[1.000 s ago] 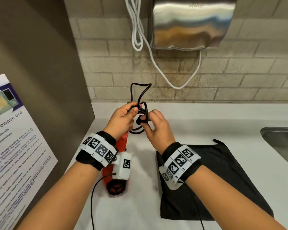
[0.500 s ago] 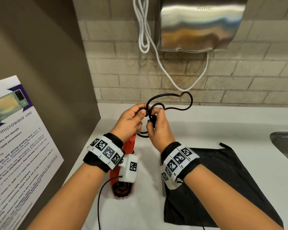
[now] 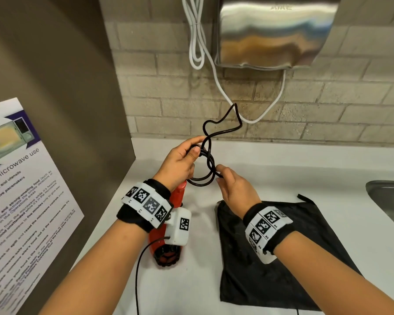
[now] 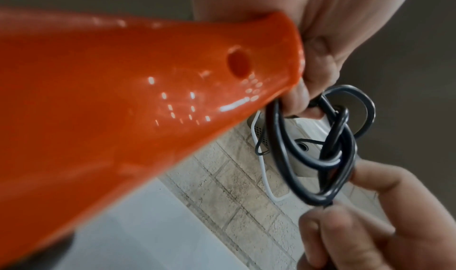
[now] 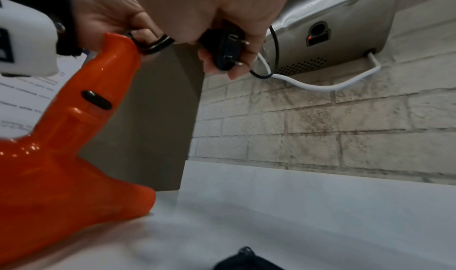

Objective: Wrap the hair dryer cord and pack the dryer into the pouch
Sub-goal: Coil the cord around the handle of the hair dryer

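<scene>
Black cord (image 3: 207,165) is gathered into a few loops above the counter (image 3: 282,178), between both hands. Left hand (image 3: 179,165) is clamped on the loops at their upper left, thumb pressed over the strands. Right hand (image 3: 236,188) is curled round the black plug (image 5: 228,48) at the cord's end, prongs seen sticking out past the fingers in the right wrist view; the loops' lower right side is met at its fingertips. A loose kinked length of cord is seen rising from the bundle toward the far wall. Orange hair dryer (image 3: 168,242) is rested on the counter under the left wrist, handle pointed up at the left hand, cord exit just beside that hand's fingers. Black pouch (image 3: 259,269) is laid flat on the counter, near right of the dryer, partly under the right forearm. Steel hand dryer (image 3: 273,32) with white cable (image 3: 197,42) is mounted on the far brick wall; sink (image 3: 389,201) edge at right, microwave notice (image 3: 21,189) on the left panel
</scene>
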